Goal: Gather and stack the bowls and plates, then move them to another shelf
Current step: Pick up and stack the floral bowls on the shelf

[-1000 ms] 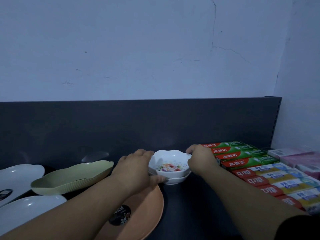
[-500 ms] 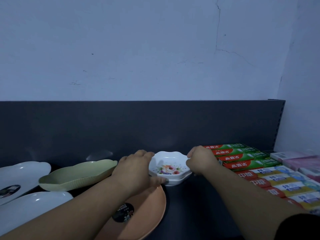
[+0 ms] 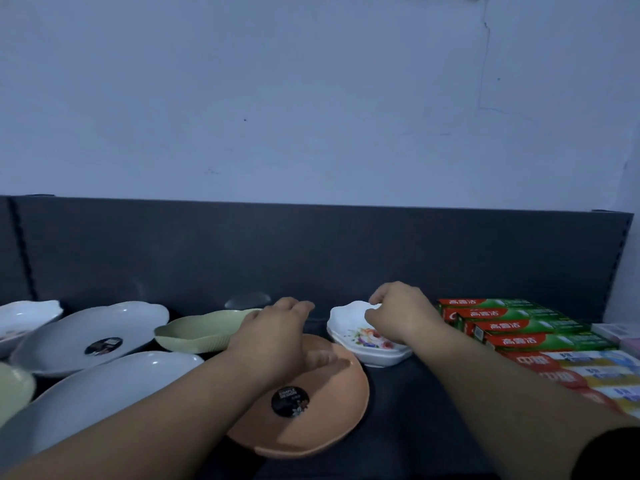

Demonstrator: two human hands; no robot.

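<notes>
White floral bowl (image 3: 347, 325) sits beside the toothpaste boxes (image 3: 519, 328); I see the right hand (image 3: 398, 315) curled over its far rim, the left hand (image 3: 273, 341) (fingers relaxed) over the orange plate (image 3: 332, 422) just beside.

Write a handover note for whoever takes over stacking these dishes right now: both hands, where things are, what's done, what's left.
Left hand: open, over the orange plate, holding nothing.
Right hand: grips the far rim of the floral bowl.
Dishes: green dish and white plates lie spread out to the left, on the same shelf.
Done: floral bowl seems nested in a lower bowl.
Left: stack everything, move it to another shelf.
</notes>
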